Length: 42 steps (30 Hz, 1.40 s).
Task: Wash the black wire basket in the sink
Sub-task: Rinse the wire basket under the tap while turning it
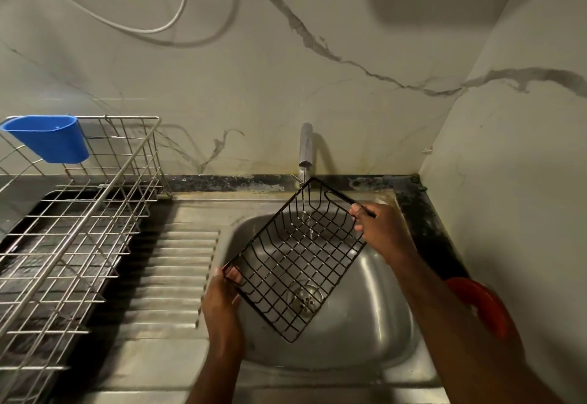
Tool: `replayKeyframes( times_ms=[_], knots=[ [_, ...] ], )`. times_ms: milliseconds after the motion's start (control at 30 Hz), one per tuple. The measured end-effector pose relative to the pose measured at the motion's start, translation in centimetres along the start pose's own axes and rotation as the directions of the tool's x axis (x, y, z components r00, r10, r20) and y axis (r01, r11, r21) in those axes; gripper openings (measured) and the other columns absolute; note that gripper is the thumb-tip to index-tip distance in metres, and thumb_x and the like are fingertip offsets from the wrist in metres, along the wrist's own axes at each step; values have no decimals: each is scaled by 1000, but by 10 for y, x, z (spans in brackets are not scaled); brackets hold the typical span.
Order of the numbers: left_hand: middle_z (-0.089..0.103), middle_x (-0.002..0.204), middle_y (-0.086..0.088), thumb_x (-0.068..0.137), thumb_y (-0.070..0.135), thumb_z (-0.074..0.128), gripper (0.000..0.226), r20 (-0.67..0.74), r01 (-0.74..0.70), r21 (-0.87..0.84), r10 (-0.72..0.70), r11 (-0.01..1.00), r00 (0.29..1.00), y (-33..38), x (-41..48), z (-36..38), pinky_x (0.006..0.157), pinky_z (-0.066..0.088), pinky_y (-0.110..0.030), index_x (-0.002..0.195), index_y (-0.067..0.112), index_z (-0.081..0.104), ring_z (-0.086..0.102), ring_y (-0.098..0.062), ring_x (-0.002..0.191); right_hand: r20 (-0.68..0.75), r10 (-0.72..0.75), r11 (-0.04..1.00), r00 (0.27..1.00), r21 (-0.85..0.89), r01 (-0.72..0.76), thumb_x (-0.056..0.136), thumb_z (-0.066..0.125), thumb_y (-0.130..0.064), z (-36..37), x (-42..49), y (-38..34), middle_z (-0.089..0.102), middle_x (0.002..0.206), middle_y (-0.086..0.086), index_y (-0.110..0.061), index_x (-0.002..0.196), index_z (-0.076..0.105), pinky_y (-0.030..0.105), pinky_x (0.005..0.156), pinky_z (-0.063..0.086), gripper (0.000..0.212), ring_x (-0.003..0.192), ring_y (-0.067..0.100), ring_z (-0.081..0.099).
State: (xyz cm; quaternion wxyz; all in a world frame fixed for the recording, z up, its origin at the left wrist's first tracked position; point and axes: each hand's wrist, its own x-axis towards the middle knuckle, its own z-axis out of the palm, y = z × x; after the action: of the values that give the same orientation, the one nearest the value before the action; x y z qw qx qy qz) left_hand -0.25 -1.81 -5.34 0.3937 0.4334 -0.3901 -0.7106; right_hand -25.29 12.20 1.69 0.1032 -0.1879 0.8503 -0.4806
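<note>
The black wire basket (pixel 295 257) hangs tilted over the steel sink (pixel 374 333), its open side facing me. My left hand (pixel 222 302) grips its near left corner. My right hand (pixel 378 229) holds the far right rim by the handle loop. A thin stream of water falls from the tap (pixel 305 146) through the basket's upper part. The sink drain (pixel 306 300) shows through the wires.
A ribbed steel draining board (pixel 178 279) lies left of the sink. A large metal dish rack (pixel 70 238) stands on it further left, with a blue plastic cup (pixel 50 138) hooked on its far rim. A red object (pixel 482 305) sits at the right behind my forearm. Marble walls close the corner.
</note>
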Motion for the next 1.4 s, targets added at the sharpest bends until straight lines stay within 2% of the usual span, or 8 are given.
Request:
replayKeyframes(
  times_ms=[100, 233, 333, 433, 600, 967, 1300, 1400],
  knots=[
    [62, 85, 8, 90, 59, 48, 41, 84, 17, -21, -15, 1000, 996, 1, -8, 6, 83, 44, -31, 99, 25, 68, 56, -10, 84, -25, -6, 1000, 1000, 10, 6, 94, 61, -33, 2, -1, 0, 73, 85, 4, -15, 97, 74, 45, 81, 57, 23, 79, 22, 70],
    [66, 82, 14, 93, 65, 40, 65, 93, 45, 20, -47, 999, 995, 5, -12, 15, 71, 45, -28, 132, 17, 61, 56, -8, 79, -48, 2, 1000, 999, 18, -1, 94, 61, -33, 6, -2, -1, 73, 80, 3, -16, 98, 75, 41, 78, 56, 22, 79, 25, 69],
    [72, 86, 4, 79, 80, 42, 71, 75, 59, 69, -64, 996, 995, 5, -17, 18, 72, 48, -38, 117, 26, 68, 62, -23, 83, -74, 13, 999, 997, 39, -10, 92, 62, -34, 10, -3, 1, 73, 79, 0, -16, 95, 75, 44, 77, 58, 22, 74, 24, 68],
    [66, 68, 8, 96, 67, 38, 49, 55, 111, 18, -112, 994, 992, 9, -22, 24, 76, 49, -50, 90, 26, 65, 60, -27, 79, -90, 15, 999, 996, 37, -12, 93, 62, -34, 11, -6, 0, 71, 75, 0, -16, 96, 75, 41, 75, 56, 22, 73, 22, 67],
    [62, 64, 7, 105, 52, 31, 44, 52, 92, -18, -91, 996, 994, 13, -27, 27, 75, 50, -46, 86, 25, 61, 61, -13, 64, -86, 11, 999, 996, 42, -7, 93, 62, -35, 12, -5, -2, 73, 80, 0, -16, 99, 75, 43, 78, 57, 23, 76, 22, 68],
    [56, 84, 4, 103, 54, 38, 34, -42, 82, -70, -85, 994, 995, 13, -21, 16, 75, 52, -48, 90, 30, 58, 57, -18, 83, -38, -28, 995, 999, 91, 32, 96, 59, -30, 24, -12, -11, 72, 81, 2, -14, 106, 74, 35, 73, 54, 24, 77, 25, 70],
    [57, 92, 2, 102, 53, 39, 30, -47, 58, -50, -60, 997, 997, 9, -17, 14, 72, 52, -45, 98, 32, 60, 59, -17, 84, -30, -24, 991, 999, 132, 28, 96, 58, -30, 25, -12, -11, 74, 87, 6, -16, 109, 72, 44, 78, 56, 24, 81, 31, 71],
    [58, 93, 2, 103, 53, 38, 32, -32, 50, -46, -51, 998, 998, 9, -17, 16, 70, 52, -44, 98, 32, 62, 59, -16, 83, -45, -19, 992, 999, 123, 25, 96, 58, -32, 22, -14, -6, 70, 82, -3, -16, 111, 72, 45, 81, 58, 26, 82, 23, 71]
  ],
)
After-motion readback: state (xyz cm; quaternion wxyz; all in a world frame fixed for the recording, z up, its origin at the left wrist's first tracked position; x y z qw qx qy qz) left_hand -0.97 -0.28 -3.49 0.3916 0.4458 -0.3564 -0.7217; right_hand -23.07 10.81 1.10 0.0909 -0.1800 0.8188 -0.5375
